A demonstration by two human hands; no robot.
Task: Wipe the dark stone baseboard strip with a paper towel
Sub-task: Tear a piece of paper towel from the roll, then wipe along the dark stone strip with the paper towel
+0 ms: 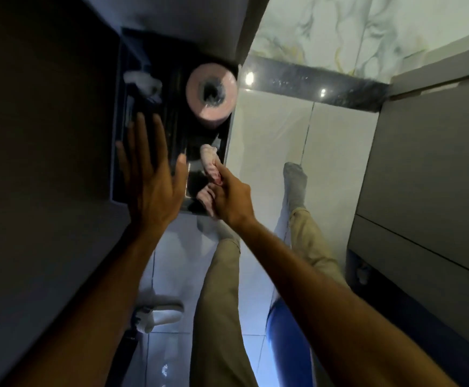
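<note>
My right hand (229, 201) is shut on a crumpled pink paper towel (210, 163), pressed against a glossy black stone surface (199, 152) that mirrors it. My left hand (149, 174) lies flat, fingers spread, on the same dark surface beside the grey wall. A pink paper roll (212, 93) stands at the far end of that surface. The dark speckled stone baseboard strip (311, 82) runs along the foot of the marbled wall, beyond the roll and to the right.
A white crumpled wad (144, 82) lies at the dark surface's far left. Grey cabinet fronts (423, 177) stand at right. My legs in beige trousers (219, 303) and a grey sock (294, 180) rest on glossy white floor tiles (269, 141). A blue object (286, 339) is near my knee.
</note>
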